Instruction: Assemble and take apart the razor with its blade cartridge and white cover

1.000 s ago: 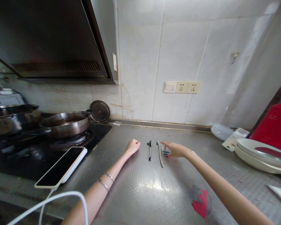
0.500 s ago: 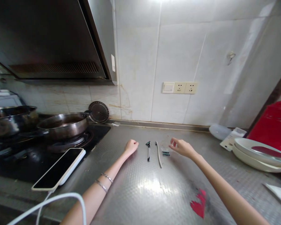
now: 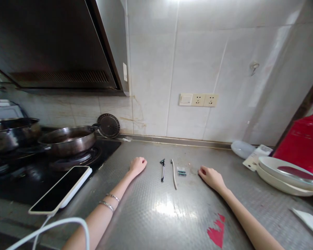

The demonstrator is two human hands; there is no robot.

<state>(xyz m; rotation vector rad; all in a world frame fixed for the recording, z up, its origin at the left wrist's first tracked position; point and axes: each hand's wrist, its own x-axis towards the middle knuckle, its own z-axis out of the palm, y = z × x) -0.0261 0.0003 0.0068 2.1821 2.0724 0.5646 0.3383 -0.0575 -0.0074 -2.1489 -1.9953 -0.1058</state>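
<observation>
On the steel counter (image 3: 167, 215) lie a dark razor (image 3: 162, 169), a thin white stick (image 3: 173, 169) and a small clear razor cartridge (image 3: 182, 171), side by side. My left hand (image 3: 137, 165) rests to the left of the razor, curled into a loose fist with nothing seen in it. To the right of the cartridge my right hand (image 3: 212, 177) lies on the counter, fingers curled under, apart from the cartridge.
A phone (image 3: 59, 190) with a white cable lies at the stove's edge. Two pans (image 3: 67, 139) sit on the black hob (image 3: 41, 170) under the hood. White plates (image 3: 284, 172), a red bag (image 3: 302, 142) and a small box stand at right. A red mark (image 3: 216, 232) stains the counter.
My right hand let go of the cartridge, lifted, then drew back right and settled on the counter. The left hand stayed put. The view shifted slightly.
</observation>
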